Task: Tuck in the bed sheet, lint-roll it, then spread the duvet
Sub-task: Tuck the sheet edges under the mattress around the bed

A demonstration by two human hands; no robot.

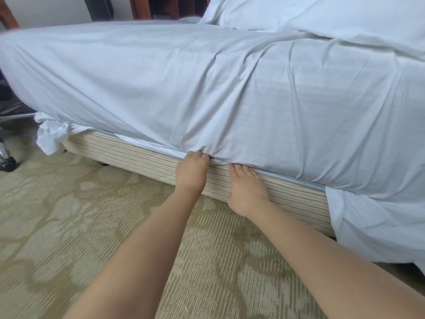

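Patterned carpet [69, 226]; perhaps a chair [9, 125].

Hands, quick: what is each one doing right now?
Left hand: fingers curled, gripping the pale blue cotton bed sheet at the mattress edge.
Right hand: fingers straight, pushing under the mattress; open.

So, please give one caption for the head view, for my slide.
Both hands, left hand and right hand, tuck the white bed sheet under the mattress above the striped bed base.

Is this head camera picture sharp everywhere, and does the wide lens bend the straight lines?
Head view: soft, even light, no glare; the hands, left hand and right hand, and the bed sheet are fairly sharp. The far upper left edge of the bed looks smeared. The wide lens bows the bed base, and the forearms look stretched near the bottom edge.
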